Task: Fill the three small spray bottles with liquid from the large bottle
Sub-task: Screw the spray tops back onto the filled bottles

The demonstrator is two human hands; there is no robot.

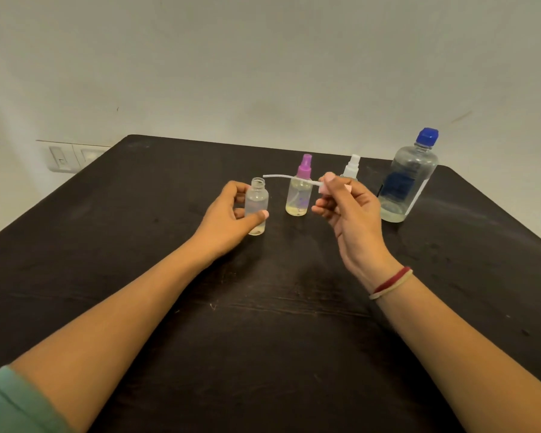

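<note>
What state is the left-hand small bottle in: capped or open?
Open. The small bottle shows a bare threaded neck; the right hand holds the pink spray top, dip tube out.

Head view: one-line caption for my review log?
Left hand grips an uncapped small bottle, right hand holds a pink spray head; purple-topped bottle, white-topped bottle and large bottle stand behind.

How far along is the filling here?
Done: the pump head is off one small bottle, pinched in the right hand. In hand: the left hand grips that open bottle upright. Left: the large bottle is capped, no pouring yet; the purple-topped bottle and white-topped bottle are closed.
</note>
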